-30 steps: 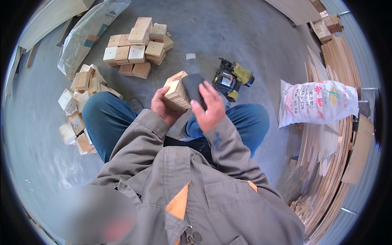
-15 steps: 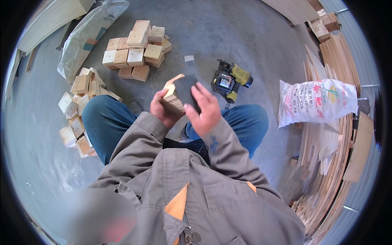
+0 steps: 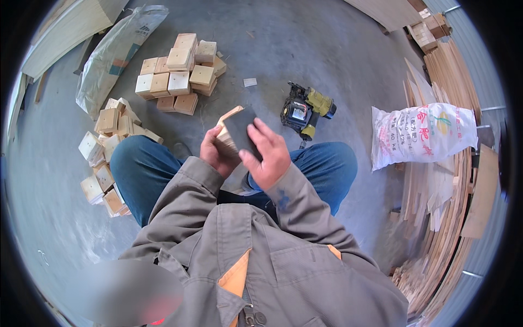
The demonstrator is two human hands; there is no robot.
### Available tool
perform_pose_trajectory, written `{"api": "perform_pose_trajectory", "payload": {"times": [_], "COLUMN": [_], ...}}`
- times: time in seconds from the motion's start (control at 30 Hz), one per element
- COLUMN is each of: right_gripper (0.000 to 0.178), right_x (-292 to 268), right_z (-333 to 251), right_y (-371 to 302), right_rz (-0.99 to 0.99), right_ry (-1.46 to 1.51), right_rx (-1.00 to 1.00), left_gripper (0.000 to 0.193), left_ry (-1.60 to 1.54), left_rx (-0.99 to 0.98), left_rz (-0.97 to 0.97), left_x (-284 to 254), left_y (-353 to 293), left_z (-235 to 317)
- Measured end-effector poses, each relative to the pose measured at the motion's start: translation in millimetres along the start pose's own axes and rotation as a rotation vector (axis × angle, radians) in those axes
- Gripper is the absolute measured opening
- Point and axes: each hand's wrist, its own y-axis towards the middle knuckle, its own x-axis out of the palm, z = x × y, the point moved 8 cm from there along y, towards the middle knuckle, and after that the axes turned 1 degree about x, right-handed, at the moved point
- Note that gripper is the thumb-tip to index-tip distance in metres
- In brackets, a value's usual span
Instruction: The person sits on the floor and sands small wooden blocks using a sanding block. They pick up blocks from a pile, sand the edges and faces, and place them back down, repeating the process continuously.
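Between my knees, my left hand (image 3: 218, 157) is wrapped round a light wooden block (image 3: 225, 139), whose side shows fine layered lines. The block is tilted, with a pale edge at its top. A dark flat sheet that looks like sandpaper (image 3: 239, 126) lies against its right side. My right hand (image 3: 271, 155) presses this sheet with its fingers and thumb, so part of it is hidden. The block's underside is covered by my left hand.
Stacked wooden blocks (image 3: 180, 83) stand ahead on the left, with another pile (image 3: 106, 141) beside my left knee. A yellow-green and black power tool (image 3: 306, 110) lies ahead on the right. A full white sack (image 3: 425, 133) rests on wood strips at right. A plastic sack (image 3: 111, 68) lies far left.
My right hand and the dark sheet have shifted slightly left and down along the block. The sheet now covers more of the block's right side. My left hand keeps its hold.
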Motion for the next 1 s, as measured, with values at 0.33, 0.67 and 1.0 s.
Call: {"api": "perform_pose_trajectory", "payload": {"times": [0.33,0.67,1.0], "right_gripper": [0.059,0.057,0.058], "right_x": [-10,-6,-11], "right_z": [42,67,-15], "right_y": [-8,14,-22], "right_rz": [0.023,0.083,-0.015], "right_ry": [-0.007,-0.059,0.052], "right_rx": [0.121,0.197,-0.056], "left_gripper": [0.067,0.061,0.067], "left_ry": [0.047,0.069,0.038], "left_rx": [-0.036,-0.126,0.000], "left_rz": [-0.080,-0.117,-0.103], "left_x": [10,5,11], "left_y": [-4,-2,1], "left_z": [-8,-18,1]}}
